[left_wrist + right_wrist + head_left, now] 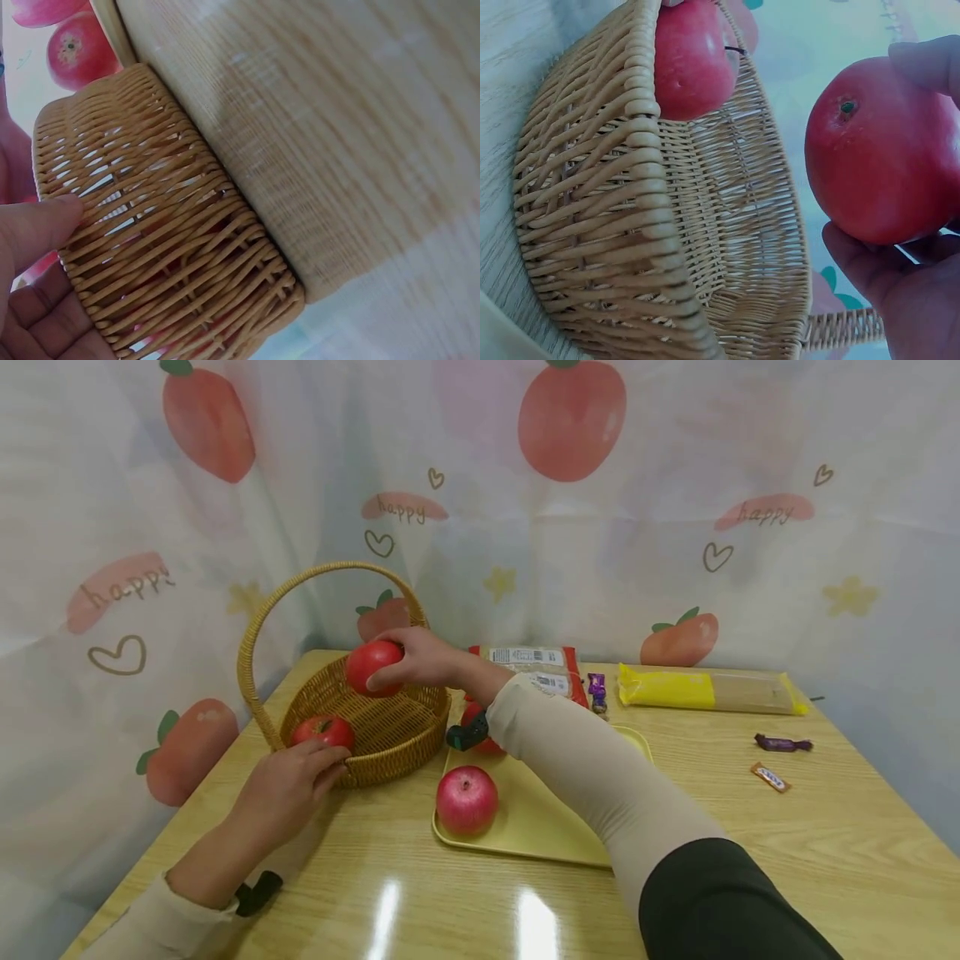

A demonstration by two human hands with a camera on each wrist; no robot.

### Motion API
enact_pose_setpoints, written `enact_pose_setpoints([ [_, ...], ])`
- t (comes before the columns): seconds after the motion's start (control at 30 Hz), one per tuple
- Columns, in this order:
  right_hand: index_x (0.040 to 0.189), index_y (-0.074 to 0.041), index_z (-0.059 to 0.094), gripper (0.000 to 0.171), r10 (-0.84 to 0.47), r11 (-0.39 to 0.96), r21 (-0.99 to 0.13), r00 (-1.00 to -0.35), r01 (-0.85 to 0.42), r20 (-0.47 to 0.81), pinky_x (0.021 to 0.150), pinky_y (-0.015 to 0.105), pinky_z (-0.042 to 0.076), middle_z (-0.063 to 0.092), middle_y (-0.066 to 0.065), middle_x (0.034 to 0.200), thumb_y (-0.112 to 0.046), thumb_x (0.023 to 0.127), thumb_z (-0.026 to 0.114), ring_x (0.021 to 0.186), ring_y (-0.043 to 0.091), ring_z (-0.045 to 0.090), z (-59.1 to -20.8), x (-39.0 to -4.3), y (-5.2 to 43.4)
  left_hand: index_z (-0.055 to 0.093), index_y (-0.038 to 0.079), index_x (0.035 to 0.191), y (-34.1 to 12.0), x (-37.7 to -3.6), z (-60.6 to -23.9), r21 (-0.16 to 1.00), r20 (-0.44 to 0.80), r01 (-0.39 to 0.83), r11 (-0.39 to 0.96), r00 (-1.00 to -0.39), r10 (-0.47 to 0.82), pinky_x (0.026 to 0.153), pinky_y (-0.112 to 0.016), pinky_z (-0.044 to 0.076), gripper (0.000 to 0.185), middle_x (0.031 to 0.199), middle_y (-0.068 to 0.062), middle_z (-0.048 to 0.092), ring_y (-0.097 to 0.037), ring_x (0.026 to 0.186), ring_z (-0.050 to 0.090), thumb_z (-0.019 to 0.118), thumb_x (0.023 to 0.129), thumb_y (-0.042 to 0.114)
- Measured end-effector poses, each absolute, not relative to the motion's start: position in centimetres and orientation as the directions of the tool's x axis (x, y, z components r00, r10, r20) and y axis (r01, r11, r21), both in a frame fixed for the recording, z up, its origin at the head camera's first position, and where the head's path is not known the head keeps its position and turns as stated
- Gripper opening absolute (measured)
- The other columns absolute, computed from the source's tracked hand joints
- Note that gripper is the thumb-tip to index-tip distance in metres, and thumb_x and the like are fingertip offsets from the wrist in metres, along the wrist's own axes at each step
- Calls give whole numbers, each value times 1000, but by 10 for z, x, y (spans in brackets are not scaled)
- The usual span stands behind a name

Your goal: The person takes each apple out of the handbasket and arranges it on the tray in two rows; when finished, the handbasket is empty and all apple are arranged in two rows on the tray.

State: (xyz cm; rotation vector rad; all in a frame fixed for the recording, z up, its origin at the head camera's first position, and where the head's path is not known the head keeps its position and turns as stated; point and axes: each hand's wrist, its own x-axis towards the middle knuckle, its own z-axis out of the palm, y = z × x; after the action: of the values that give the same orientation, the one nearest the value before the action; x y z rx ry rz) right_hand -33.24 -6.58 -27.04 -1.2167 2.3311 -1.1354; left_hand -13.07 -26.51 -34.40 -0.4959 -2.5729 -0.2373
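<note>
My right hand (420, 658) holds a smooth red tomato (372, 668) over the wicker basket (397, 760), fingers and thumb around its sides. A small green stem scar shows on the tomato (885, 154) in the right wrist view. At the basket's near left side, my left hand (288, 783) grips the rim, its thumb (45, 229) against the outer weave. Inside the basket, close by the left hand, lies a red apple (694, 64) with a dark stem. The basket's tall arched handle (251, 652) stands upright.
Right of the basket, a yellow tray (551, 827) bears a pinkish-red apple (467, 800) and a red fruit (487, 739) partly behind the right wrist. Farther back lie a red-edged packet (528, 657), a long yellow packet (705, 689) and several small wrapped candies (783, 743).
</note>
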Motion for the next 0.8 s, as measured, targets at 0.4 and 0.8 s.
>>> enact_pose_setpoints([
  [0.4, 145, -13, 54, 71, -784, 333, -768, -614, -547, 97, 91, 34, 56, 61, 5, 132, -38, 84, 79, 113, 21, 62, -268, -325, -44, 77, 9, 106, -265, -130, -342, 74, 511, 396, 915, -803, 306, 64, -48, 58, 21, 100, -8, 75, -29, 80, 73, 84, 86, 11],
  [0.8, 143, -15, 55, 69, -769, 286, -803, -625, -523, 134, 93, 38, 56, 65, 0, 124, -35, 82, 82, 111, 20, 64, -269, -319, -11, 77, 10, 102, -265, -131, -345, 47, 552, 424, 904, -765, 331, 61, -46, 57, 20, 94, -5, 75, -26, 75, 72, 85, 84, 10],
])
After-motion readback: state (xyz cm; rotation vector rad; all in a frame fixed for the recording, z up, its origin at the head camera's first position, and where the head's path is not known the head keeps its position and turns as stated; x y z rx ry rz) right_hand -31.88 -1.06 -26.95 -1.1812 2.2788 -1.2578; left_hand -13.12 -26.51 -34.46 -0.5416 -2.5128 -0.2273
